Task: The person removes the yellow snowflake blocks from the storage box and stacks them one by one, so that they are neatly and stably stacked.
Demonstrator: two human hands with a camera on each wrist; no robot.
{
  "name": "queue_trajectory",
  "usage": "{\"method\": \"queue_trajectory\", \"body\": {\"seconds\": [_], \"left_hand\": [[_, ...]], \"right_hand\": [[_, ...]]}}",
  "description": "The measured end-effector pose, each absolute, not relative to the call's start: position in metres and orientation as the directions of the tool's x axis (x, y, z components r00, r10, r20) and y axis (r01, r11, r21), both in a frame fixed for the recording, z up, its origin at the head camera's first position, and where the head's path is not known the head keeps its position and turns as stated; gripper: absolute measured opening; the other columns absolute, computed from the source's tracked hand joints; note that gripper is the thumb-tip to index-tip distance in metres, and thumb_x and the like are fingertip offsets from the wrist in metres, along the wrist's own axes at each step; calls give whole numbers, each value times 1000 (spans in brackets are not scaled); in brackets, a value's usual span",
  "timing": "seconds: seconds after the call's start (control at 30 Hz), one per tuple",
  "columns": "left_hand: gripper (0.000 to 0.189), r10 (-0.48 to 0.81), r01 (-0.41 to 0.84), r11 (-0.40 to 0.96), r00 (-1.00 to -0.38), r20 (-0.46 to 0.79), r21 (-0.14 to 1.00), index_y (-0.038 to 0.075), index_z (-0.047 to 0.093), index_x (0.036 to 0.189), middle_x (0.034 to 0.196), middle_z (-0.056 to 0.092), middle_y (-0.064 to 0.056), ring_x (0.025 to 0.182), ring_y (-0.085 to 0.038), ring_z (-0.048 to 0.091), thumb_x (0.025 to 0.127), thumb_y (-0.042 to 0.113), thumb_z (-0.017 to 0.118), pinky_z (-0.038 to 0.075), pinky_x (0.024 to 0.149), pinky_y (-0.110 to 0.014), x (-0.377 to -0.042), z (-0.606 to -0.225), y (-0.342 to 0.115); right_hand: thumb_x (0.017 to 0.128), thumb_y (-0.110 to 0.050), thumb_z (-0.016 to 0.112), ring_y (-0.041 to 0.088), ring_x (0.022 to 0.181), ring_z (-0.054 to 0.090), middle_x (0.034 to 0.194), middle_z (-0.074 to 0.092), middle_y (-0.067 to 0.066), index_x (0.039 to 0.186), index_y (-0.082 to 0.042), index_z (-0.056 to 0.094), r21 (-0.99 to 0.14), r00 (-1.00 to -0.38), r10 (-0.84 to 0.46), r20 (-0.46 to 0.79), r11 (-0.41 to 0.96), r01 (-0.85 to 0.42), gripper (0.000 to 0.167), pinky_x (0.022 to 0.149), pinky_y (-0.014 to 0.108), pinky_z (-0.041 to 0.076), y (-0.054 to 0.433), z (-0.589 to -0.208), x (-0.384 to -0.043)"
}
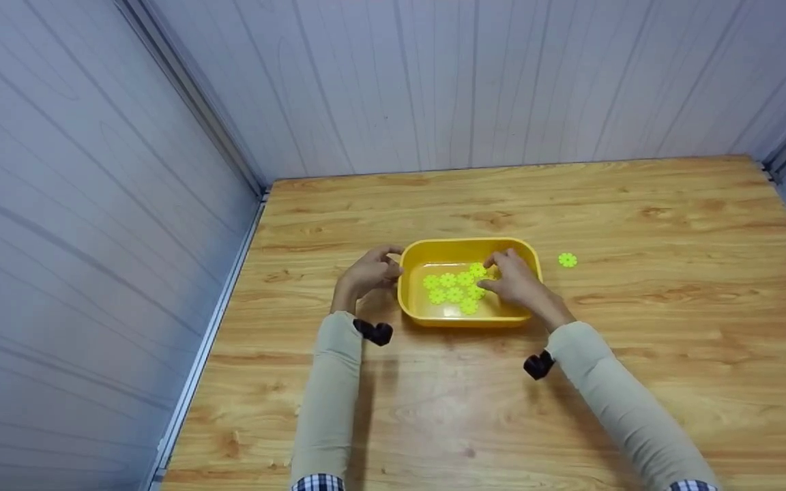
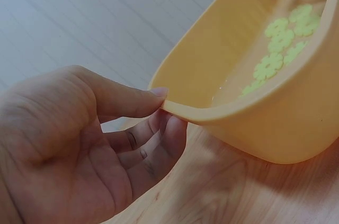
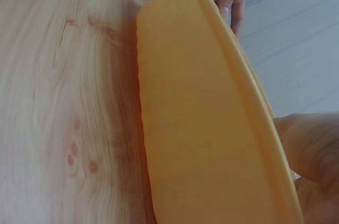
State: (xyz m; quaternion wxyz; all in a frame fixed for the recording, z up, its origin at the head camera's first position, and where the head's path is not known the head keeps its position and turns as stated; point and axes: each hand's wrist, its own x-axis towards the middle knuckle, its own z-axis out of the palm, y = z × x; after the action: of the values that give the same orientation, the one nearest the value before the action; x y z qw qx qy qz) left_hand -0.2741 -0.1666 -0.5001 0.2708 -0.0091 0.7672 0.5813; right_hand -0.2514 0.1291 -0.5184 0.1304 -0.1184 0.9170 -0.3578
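Note:
A yellow plastic tub point(image 1: 469, 322) stands on the wooden table, with several flat neon-yellow flower-shaped pieces point(image 1: 454, 293) lying together on its floor. At its left end, my left hand point(image 1: 371, 273) pinches the rim between thumb and fingers; the left wrist view shows this grip on the tub point(image 2: 296, 123) closely. My right hand point(image 1: 517, 278) reaches over the right side into the tub, thumb and forefinger apart beside the flower pieces. In the right wrist view the tub wall point(image 3: 196, 107) hides the fingertips of that hand point(image 3: 312, 152).
One more flower piece point(image 1: 568, 260) lies on the table point(image 1: 673, 327), to the right of the tub. Pale panelled walls point(image 1: 434, 82) rise behind the table and at its left. Both forearms wear beige sleeves with a small black device point(image 1: 374, 333) near the wrist.

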Motion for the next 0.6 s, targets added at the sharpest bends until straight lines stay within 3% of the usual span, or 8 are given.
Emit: {"method": "queue_trajectory", "body": {"seconds": [0.13, 0.3, 0.6], "left_hand": [[43, 303, -338, 323, -848, -435, 884, 6, 46, 135, 94, 49, -8, 79, -20, 53, 93, 2, 52, 47, 93, -52, -275, -498, -166], [47, 315, -365, 315, -831, -459, 876, 3, 41, 139, 98, 47, -11, 81, -20, 50, 93, 1, 51, 43, 98, -55, -277, -497, -167], [43, 289, -348, 324, -849, -442, 880, 8, 47, 135, 98, 48, -9, 80, -18, 52, 93, 4, 54, 47, 94, -51, -275, -499, -166]], "right_hand": [[88, -18, 68, 29, 98, 44, 115, 42, 18, 120, 3, 54, -630, -937, -307, -165, 764, -139, 40, 85, 41, 40, 127, -521, -253], [88, -14, 66, 33, 104, 40, 118, 41, 20, 116, 5, 57, -568, -935, -305, -181, 808, -153, 35, 93, 45, 37, 125, -523, -255], [85, -6, 67, 37, 104, 38, 112, 42, 20, 105, 5, 59, -507, -943, -306, -132, 838, -202, 24, 93, 47, 33, 124, -526, -255]]}}
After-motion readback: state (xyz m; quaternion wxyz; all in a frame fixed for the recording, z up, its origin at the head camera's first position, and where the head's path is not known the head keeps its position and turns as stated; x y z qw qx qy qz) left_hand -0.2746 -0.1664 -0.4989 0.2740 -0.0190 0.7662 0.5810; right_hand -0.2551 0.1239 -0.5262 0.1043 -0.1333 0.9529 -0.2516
